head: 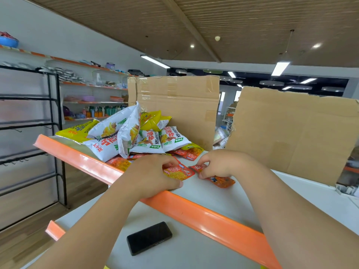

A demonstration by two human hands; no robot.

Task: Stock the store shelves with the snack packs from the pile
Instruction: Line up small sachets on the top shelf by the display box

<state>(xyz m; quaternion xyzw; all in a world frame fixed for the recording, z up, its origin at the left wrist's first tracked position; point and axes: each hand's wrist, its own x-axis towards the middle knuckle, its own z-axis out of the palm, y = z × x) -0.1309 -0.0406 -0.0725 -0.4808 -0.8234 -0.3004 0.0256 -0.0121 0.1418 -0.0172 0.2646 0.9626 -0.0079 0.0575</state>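
Nearest, a black phone [149,238] lies flat on the lower shelf [194,253], parked clear of the work. Both forearms reach over the orange front strip [213,218] onto the upper shelf [223,199]. The left hand [153,173] is palm down, fingers curled onto an orange snack pack [179,172] and thumb flat on the shelf by the strip. Its grip is closed on that pack, probably pinning it to slide it into line. Just beside it the right hand [219,166], wrist bent down, pinches the end of a red snack pack [221,180] between thumb and fingertips, so that grip is closed too. Both packs lie flat near the shelf front, almost touching, which looks like the start of a front row. Behind the hands on the same shelf sits the pile [136,136]: big white and yellow bags heaped over more small orange packs, most of the stock not yet placed. Behind it two cardboard sheets [174,101] stand upright, apparently a backstop. Farther left are a black rack [29,123] and wall shelves [93,86] of household goods.
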